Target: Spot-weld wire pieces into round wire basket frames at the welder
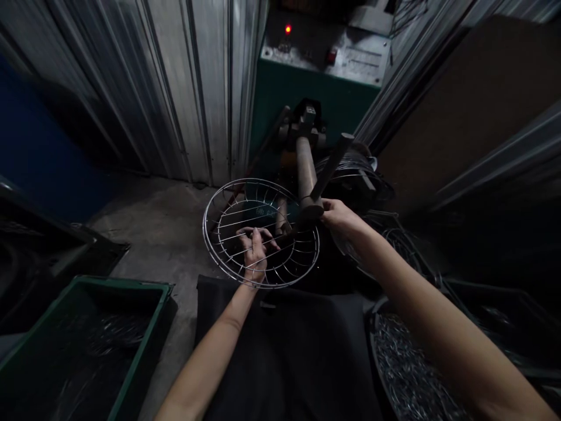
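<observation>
A round wire basket [210,241] hangs in front of a spot-welder-like machine, its ring and cross wires tilted toward me. My left hand [255,250] is at the basket's near side, its fingers bent around the thin cross wires. The thick upper arm [305,166] of the machine ends in a round head above the basket's right rim, with a slanted bar [333,165] fixed through it. A lower metal arm [281,216] shows through the wires. My right hand [336,215] is beside the upper arm's head; its fingertips are hidden behind it.
The green machine body [313,96] carries a red lit lamp [288,28] and a red switch [331,57]. A green crate [162,310] stands on the left floor. At right are a tub of small metal pieces [405,362] and stacked wire rings [350,164]. Corrugated metal walls [205,88] flank the machine.
</observation>
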Tool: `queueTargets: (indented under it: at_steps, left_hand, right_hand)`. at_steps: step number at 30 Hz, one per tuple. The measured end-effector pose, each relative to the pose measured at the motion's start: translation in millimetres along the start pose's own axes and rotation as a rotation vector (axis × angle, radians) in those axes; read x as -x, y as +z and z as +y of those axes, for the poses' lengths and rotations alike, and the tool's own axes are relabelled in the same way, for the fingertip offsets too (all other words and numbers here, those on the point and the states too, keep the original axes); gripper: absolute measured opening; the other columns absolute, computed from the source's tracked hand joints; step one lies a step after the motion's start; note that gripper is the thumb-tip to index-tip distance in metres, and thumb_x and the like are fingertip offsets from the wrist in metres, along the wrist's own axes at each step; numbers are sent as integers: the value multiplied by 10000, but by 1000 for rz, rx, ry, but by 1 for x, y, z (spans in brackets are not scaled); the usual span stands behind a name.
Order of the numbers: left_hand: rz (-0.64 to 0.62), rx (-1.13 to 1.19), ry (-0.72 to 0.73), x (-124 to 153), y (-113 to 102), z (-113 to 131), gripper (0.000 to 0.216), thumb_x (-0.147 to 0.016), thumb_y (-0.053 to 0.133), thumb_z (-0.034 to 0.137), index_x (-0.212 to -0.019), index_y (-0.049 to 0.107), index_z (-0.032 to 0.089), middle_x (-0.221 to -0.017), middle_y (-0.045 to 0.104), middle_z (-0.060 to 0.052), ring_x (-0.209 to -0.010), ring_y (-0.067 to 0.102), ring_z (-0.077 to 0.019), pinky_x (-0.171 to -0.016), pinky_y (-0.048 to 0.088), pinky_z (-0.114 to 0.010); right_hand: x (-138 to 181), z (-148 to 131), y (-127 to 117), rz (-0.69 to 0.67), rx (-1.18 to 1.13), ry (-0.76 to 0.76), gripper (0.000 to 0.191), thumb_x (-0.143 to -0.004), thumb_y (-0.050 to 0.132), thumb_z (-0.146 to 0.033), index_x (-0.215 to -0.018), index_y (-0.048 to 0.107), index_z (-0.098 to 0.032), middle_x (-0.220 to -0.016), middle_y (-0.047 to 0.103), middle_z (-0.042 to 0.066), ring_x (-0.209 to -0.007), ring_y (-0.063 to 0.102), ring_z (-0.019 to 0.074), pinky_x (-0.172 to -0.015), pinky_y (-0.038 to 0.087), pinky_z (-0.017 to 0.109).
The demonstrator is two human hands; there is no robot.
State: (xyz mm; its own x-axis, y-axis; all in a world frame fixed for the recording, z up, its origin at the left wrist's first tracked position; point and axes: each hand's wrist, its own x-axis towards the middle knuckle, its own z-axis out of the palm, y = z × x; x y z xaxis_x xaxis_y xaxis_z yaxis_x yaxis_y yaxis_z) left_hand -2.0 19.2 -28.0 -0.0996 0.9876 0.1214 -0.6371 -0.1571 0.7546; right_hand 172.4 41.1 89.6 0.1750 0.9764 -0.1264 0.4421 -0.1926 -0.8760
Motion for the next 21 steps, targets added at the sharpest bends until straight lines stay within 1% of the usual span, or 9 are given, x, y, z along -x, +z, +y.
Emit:
queueTargets:
  at_steps: [4,7,14,18,21]
  left_hand:
    - [-14,24,-18,-9,3,-1,269,-882,498,449,-944,316,260,-763,545,48,-502,553,-86,-485,512,-238]
    - [-16,42,-34,-14,2,-1,271,-882,490,452,-933,317,249,-741,544,60,-492,546,-75,-480,497,-217]
    - [-25,72,-42,-16,-1,-5,300,-861,521,457,-936,315,252,-745,562,66,-496,556,-68,-476,479,-195]
    - [-33,64,-33,-18,-1,-4,316,-860,515,469,-910,294,250,-713,560,76,-470,545,-66,-454,455,-185]
    - [-40,53,-42,-17,0,-1,324,-862,507,479,-911,281,252,-721,559,76,-471,542,-64,-454,447,-183]
  right_hand:
    - [-5,-2,-3,-9,-14,-13,178,-540,692,-269,-654,584,-184,-608,592,-21,-598,525,120,-556,421,236]
    - [-5,-1,-4,-14,-22,-14,183,-534,700,-274,-657,598,-184,-611,600,-19,-586,525,117,-554,424,236]
    - [-4,1,-4,2,17,-24,282,-510,725,-362,-694,611,-181,-635,608,-6,-580,517,119,-520,405,233]
    - [-5,2,-5,11,40,-12,272,-528,703,-374,-697,610,-181,-624,603,-2,-569,511,119,-511,397,236]
    - [-6,4,-5,13,25,-19,261,-529,711,-357,-695,612,-181,-636,616,2,-573,525,121,-530,413,240]
